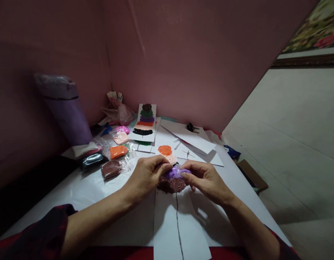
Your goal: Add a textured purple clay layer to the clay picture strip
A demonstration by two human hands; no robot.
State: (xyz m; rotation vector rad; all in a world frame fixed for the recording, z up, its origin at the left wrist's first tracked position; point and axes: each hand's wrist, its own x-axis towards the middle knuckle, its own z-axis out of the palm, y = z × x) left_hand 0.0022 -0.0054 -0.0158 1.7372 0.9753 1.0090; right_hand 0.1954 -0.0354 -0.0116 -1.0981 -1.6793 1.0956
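Note:
A small clear plastic packet of purple modelling clay (173, 173) is held between both hands over the paper. My left hand (153, 171) pinches its left side with thumb and forefinger. On its right side, my right hand (203, 177) grips it the same way. Beneath lies a white sheet (171, 224) with a dark line running down it. Textured brown clay (174, 186) covers part of that sheet just below the packet. Beyond it are a peach patch (171, 159) and an orange patch (165, 150).
At the left lie packets of orange clay (118, 151), brown clay (111, 169) and black clay (93, 160). A card with coloured bands (144, 122) leans at the back. Keys (192, 128) rest on papers. A purple roll (66, 108) stands by the wall.

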